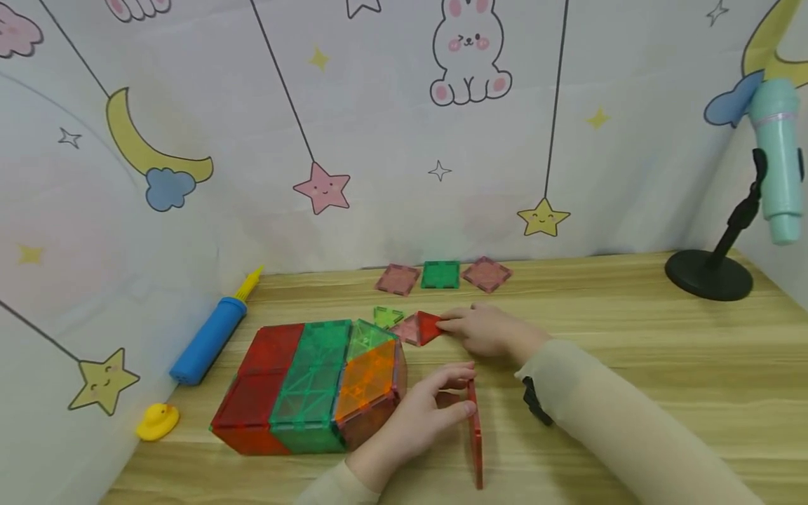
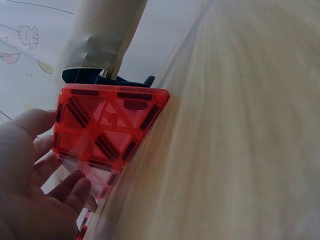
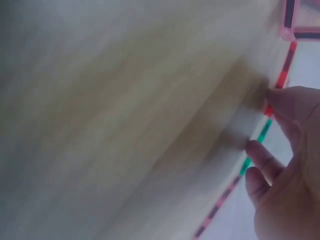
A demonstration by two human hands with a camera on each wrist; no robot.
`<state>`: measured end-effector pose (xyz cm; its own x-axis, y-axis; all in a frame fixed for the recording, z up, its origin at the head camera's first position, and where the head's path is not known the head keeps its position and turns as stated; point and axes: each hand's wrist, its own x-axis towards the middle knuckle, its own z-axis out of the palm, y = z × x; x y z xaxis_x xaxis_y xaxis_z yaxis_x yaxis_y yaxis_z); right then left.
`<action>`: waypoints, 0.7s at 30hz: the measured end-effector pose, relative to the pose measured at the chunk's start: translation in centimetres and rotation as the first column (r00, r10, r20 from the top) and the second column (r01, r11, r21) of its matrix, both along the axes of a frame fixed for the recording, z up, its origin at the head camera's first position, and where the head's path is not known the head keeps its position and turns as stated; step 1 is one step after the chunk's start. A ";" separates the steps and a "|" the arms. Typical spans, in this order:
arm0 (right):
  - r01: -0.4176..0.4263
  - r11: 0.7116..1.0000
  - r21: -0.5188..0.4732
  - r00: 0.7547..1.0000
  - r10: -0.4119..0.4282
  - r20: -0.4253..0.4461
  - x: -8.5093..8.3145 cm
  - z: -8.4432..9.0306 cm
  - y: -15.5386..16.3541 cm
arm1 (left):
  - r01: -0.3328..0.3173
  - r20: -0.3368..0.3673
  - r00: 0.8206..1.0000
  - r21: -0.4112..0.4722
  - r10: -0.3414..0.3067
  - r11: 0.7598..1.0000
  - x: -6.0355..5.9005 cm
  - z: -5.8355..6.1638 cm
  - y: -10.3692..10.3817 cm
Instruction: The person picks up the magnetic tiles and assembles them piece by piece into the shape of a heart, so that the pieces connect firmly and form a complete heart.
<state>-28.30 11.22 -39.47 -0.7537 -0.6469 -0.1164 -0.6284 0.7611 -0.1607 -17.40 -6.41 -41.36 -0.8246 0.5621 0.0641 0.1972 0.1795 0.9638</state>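
The left hand (image 1: 419, 414) held a red square plastic tile (image 1: 475, 435) on edge, long side pointing up-frame. The right hand (image 1: 489, 330) pinched a red triangle plastic tile (image 1: 428, 327), partly hidden.

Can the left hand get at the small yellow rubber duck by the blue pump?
Probably not yet: the left hand holds a red square tile upright, and the tile box lies between it and the duck.

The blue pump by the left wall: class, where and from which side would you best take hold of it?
Grip the blue pump round the middle of its barrel, coming from above and the right. It lies flat, close beside the wall, so that side looks blocked. The thin yellow nozzle probably gives a poorer hold.
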 end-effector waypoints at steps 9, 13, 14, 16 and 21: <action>0.034 0.999 -0.009 0.999 -0.034 0.027 0.1 0.0 0.0 | 0.003 0.005 1.000 0.015 -0.003 1.000 0.1 -0.1 0.0; 0.034 0.998 -0.061 0.999 -0.034 0.014 0.2 -0.2 2.4 | 0.005 0.003 1.000 0.024 -0.005 1.000 0.0 -0.2 0.1; 0.033 0.997 -0.070 0.999 -0.033 0.003 0.3 -0.2 3.2 | 0.004 0.003 1.000 0.023 -0.004 1.000 0.0 -0.2 0.1; 0.033 0.996 -0.083 0.999 -0.034 -0.007 0.6 -0.1 5.1 | 0.000 0.000 1.000 0.015 0.000 1.000 -0.1 -0.2 0.1; 0.042 0.994 -0.100 0.999 -0.043 -0.014 2.1 0.1 9.8 | -0.014 -0.012 1.000 0.000 0.014 1.000 0.0 -0.1 0.2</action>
<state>-26.20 21.06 -39.36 -0.7820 -0.6219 -0.0406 -0.5990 0.7679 -0.2269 -17.40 -6.18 -41.49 -0.8313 0.5509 0.0737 0.2062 0.1826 0.9613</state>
